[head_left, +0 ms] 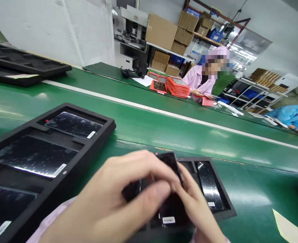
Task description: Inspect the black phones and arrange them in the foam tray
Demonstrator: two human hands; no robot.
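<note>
My left hand (118, 192) is in the middle foreground, its thumb and forefinger brought together in a pinch. What lies between those fingertips is hidden. My right hand (196, 199) meets it from the right, gripping a dark glossy screen panel (169, 159) whose upper corner shows above the fingers. My hands cover most of this panel. Below them a white barcode label (168, 220) sits on a dark surface; I cannot tell whether that belongs to the held panel. Under my hands lies a black foam tray (227, 206), with another screen panel (209, 185) in its right compartment.
A larger black tray (88, 158) at left holds several labelled screen panels (34, 155). More black trays (29, 60) are stacked at far left. A pale yellow sheet (288, 226) lies at lower right. Across the green bench (149, 125), a person in pink sits by stacked red-orange frames (178, 87).
</note>
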